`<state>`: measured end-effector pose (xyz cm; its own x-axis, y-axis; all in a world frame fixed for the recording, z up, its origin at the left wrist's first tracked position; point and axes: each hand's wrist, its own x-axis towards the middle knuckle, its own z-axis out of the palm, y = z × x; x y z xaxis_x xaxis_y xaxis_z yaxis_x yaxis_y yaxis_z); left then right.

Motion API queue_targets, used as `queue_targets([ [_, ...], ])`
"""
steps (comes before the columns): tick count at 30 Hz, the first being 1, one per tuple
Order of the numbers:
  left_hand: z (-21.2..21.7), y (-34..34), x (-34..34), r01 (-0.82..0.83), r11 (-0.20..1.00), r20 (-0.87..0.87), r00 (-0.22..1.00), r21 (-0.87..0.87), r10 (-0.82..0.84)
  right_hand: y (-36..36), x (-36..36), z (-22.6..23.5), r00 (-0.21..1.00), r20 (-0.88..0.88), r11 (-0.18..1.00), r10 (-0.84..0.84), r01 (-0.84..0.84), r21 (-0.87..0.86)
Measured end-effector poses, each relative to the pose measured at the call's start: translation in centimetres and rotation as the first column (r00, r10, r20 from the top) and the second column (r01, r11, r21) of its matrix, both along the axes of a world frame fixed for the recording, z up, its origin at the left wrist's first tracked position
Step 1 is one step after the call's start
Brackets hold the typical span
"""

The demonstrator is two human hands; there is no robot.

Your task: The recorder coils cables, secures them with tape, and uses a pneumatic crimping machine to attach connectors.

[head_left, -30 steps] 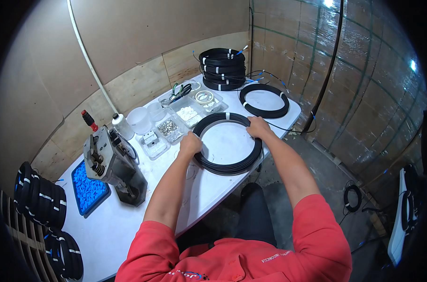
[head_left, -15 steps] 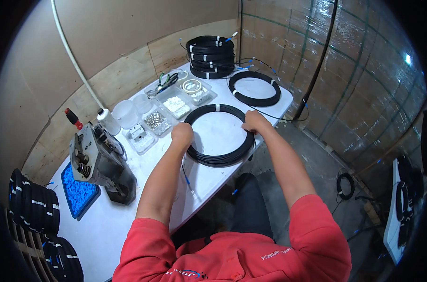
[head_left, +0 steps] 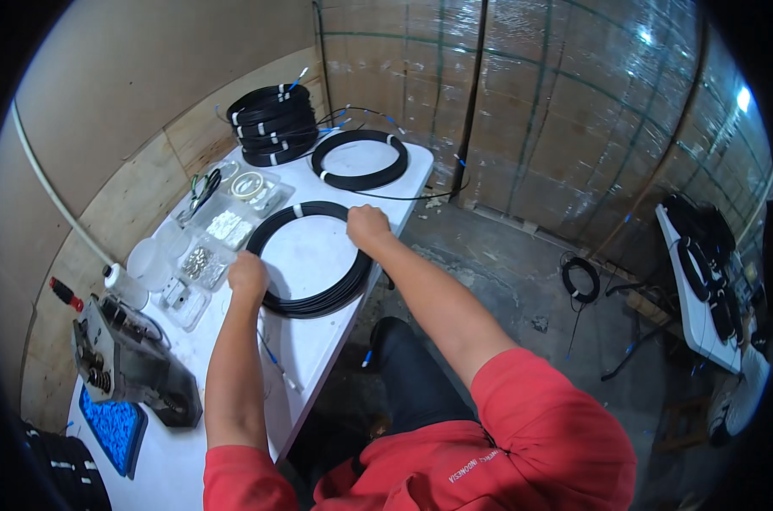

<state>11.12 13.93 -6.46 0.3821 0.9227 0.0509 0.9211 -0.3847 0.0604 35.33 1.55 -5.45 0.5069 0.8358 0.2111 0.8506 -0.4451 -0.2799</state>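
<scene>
A coil of black cable lies on the white table in front of me, with a white tie at its far side. My left hand is closed on the coil's left side. My right hand grips its upper right side, with the fingertips partly hidden. Below the left hand, a loose cable end with a blue sleeve and pale tip trails over the table. Another blue-sleeved end hangs past the table's front edge.
Behind are a tied coil and a stack of coils. Leftward stand small-part trays, a thread cone, a metal bench machine and a blue tray. Another table holds coils at right.
My view has swung to the right, so the table and its contents appear farther left. Both hands stay on the coil, which shows no clear movement on the table.
</scene>
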Motion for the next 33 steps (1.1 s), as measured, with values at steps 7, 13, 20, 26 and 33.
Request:
queue_targets([
  [7,-0.3,-0.1,0.1,-0.009,1.0,0.005,1.0,0.009,0.009,-0.2,-0.7,0.3,1.0,0.024,0.999,-0.008,0.009,-0.042],
  [13,-1.0,0.3,0.2,0.032,0.998,-0.023,0.999,0.057,-0.031,0.3,-0.2,-0.9,0.998,0.064,0.997,-0.004,0.0,0.074],
  [20,-1.2,0.7,0.0,0.046,0.995,-0.05,0.998,0.088,-0.042,1.1,-0.1,-1.3,0.997,0.082,0.998,-0.018,0.013,0.06],
  [26,-0.7,0.2,-0.1,0.006,0.999,-0.047,0.999,0.032,-0.004,1.2,-0.2,-1.2,0.993,0.117,1.0,0.025,-0.026,0.008],
  [33,0.3,-1.1,0.3,-0.06,0.997,0.033,0.998,-0.04,0.061,0.6,0.2,-1.3,0.995,0.094,1.0,0.02,-0.02,0.007],
])
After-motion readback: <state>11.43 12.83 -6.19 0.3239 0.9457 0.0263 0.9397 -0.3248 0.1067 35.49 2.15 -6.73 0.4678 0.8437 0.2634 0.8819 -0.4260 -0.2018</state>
